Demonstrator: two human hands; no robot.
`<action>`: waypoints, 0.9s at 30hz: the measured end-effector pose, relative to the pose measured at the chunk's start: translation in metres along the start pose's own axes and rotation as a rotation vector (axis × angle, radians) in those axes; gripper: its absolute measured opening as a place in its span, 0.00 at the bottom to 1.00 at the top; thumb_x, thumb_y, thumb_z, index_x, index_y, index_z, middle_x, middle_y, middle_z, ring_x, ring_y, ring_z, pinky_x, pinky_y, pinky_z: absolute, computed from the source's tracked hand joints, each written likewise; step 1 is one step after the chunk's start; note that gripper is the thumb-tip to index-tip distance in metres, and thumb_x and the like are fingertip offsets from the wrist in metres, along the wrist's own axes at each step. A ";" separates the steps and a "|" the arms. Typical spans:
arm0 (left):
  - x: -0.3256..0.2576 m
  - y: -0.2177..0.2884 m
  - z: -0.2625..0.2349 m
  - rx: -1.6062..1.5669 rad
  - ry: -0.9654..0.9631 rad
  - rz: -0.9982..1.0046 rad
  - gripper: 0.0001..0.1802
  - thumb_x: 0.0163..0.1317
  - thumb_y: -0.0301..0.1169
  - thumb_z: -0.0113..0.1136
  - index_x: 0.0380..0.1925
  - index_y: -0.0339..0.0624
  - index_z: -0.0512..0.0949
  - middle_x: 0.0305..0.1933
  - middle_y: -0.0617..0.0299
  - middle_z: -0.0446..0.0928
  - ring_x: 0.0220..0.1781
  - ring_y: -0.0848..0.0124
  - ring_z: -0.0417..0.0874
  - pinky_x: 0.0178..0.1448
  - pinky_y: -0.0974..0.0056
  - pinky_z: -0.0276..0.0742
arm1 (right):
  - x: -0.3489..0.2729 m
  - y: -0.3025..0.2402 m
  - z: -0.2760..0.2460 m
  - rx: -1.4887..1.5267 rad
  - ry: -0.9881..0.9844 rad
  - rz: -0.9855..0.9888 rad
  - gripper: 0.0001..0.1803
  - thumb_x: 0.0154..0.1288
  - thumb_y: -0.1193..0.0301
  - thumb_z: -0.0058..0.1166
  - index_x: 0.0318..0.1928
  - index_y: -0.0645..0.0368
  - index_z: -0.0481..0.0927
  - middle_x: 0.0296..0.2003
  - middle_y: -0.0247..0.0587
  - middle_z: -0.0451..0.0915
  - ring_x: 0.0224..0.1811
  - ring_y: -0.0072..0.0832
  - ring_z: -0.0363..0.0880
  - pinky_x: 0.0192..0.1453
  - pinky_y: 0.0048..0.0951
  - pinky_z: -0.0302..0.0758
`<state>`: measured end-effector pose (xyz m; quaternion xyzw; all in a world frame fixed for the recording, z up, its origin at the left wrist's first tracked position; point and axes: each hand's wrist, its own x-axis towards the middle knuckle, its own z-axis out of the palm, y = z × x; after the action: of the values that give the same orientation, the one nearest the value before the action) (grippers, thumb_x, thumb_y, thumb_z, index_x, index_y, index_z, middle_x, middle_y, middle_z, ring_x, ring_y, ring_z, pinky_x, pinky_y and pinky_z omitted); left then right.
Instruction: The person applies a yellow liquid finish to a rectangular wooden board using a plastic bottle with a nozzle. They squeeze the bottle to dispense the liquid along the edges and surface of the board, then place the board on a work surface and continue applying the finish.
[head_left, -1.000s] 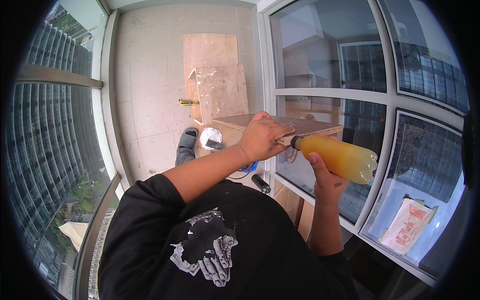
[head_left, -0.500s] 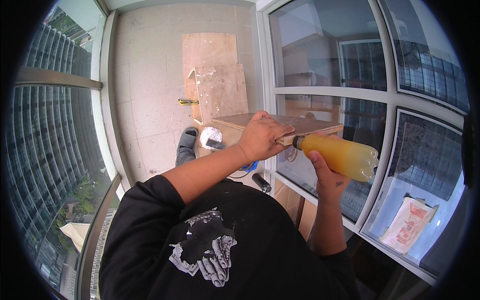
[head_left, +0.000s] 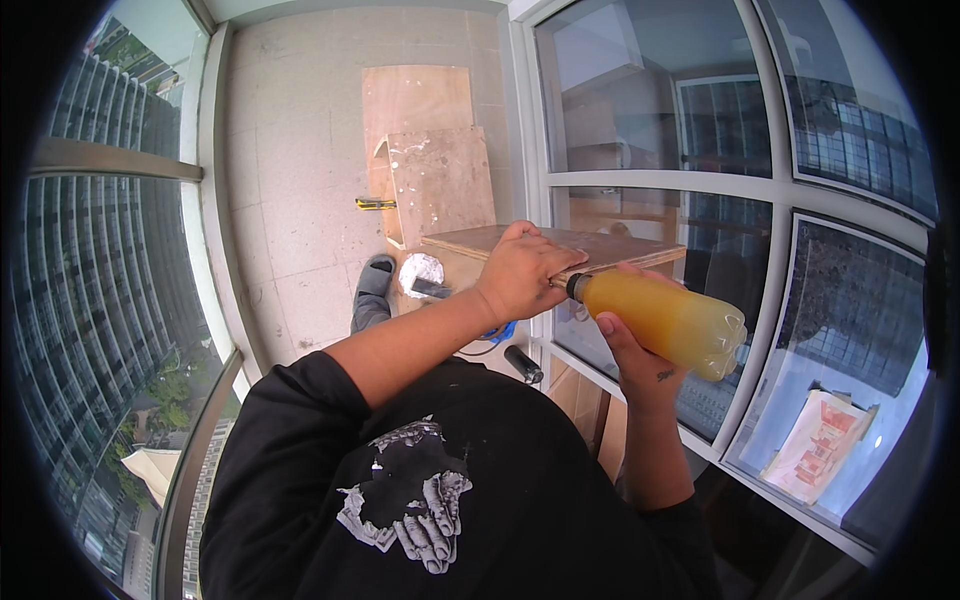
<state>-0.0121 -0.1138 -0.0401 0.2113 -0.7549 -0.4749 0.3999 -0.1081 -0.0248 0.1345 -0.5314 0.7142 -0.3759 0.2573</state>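
A plywood board (head_left: 632,248) is held up in front of me, its near edge facing my chest. My left hand (head_left: 525,268) is closed over this edge, fingers on the top face. In my right hand (head_left: 640,365) lies a clear plastic bottle (head_left: 665,318) of cloudy yellow liquid, tilted nearly on its side. Its dark neck end points left and sits at the board's edge, close to my left fingertips. Whether the tip touches the wood cannot be made out. My right thumb shows below the bottle; most of the other fingers are behind it.
Beyond the board, a wooden piece (head_left: 440,180) rests on a flat plywood sheet (head_left: 415,95) on the tiled floor. A yellow utility knife (head_left: 376,204) lies beside it. Near my slippered foot (head_left: 374,290) is a round white item (head_left: 421,270). Framed windows (head_left: 660,183) stand close on the right.
The bottle and my right hand have shifted a little left and toward me, bringing the neck closer to my left fingers. My left hand and the board look almost unmoved.
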 end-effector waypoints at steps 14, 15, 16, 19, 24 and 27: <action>-0.001 -0.001 0.001 -0.001 0.008 0.004 0.23 0.48 0.32 0.72 0.48 0.50 0.84 0.42 0.66 0.86 0.42 0.68 0.84 0.62 0.58 0.67 | -0.002 0.018 -0.006 0.085 0.093 0.062 0.34 0.58 0.79 0.70 0.62 0.63 0.67 0.58 0.51 0.76 0.60 0.34 0.77 0.65 0.36 0.75; -0.001 -0.001 0.001 0.000 0.014 0.008 0.23 0.48 0.32 0.72 0.48 0.50 0.84 0.42 0.66 0.86 0.42 0.68 0.84 0.62 0.58 0.67 | -0.001 0.017 -0.006 0.148 0.136 0.121 0.34 0.58 0.79 0.70 0.62 0.64 0.67 0.58 0.51 0.76 0.60 0.34 0.77 0.65 0.36 0.74; -0.001 -0.001 0.002 0.001 0.020 0.011 0.23 0.48 0.32 0.72 0.48 0.49 0.84 0.42 0.66 0.86 0.42 0.68 0.84 0.62 0.58 0.67 | -0.001 0.016 -0.006 0.131 0.119 0.091 0.33 0.58 0.80 0.70 0.62 0.64 0.67 0.58 0.51 0.77 0.61 0.34 0.77 0.65 0.35 0.75; 0.000 -0.002 0.000 0.008 0.010 0.022 0.22 0.49 0.35 0.73 0.47 0.49 0.84 0.42 0.66 0.87 0.42 0.69 0.85 0.61 0.58 0.67 | -0.002 0.012 -0.003 0.084 0.080 0.019 0.33 0.59 0.81 0.69 0.62 0.64 0.67 0.57 0.51 0.77 0.61 0.34 0.77 0.66 0.35 0.75; 0.001 -0.001 0.001 0.024 0.022 0.018 0.21 0.51 0.38 0.75 0.46 0.49 0.84 0.42 0.66 0.87 0.42 0.70 0.85 0.61 0.59 0.67 | 0.002 0.018 -0.009 0.062 0.138 0.052 0.30 0.60 0.81 0.69 0.61 0.65 0.69 0.55 0.50 0.79 0.61 0.35 0.78 0.66 0.35 0.75; 0.001 -0.002 0.002 0.030 0.038 0.021 0.20 0.52 0.41 0.75 0.45 0.49 0.85 0.42 0.66 0.87 0.41 0.70 0.85 0.60 0.59 0.67 | 0.008 0.025 -0.024 0.080 0.185 0.104 0.26 0.60 0.80 0.69 0.57 0.65 0.73 0.54 0.48 0.80 0.59 0.35 0.79 0.64 0.35 0.76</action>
<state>-0.0144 -0.1142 -0.0415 0.2181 -0.7565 -0.4551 0.4160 -0.1430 -0.0220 0.1281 -0.4462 0.7459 -0.4376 0.2304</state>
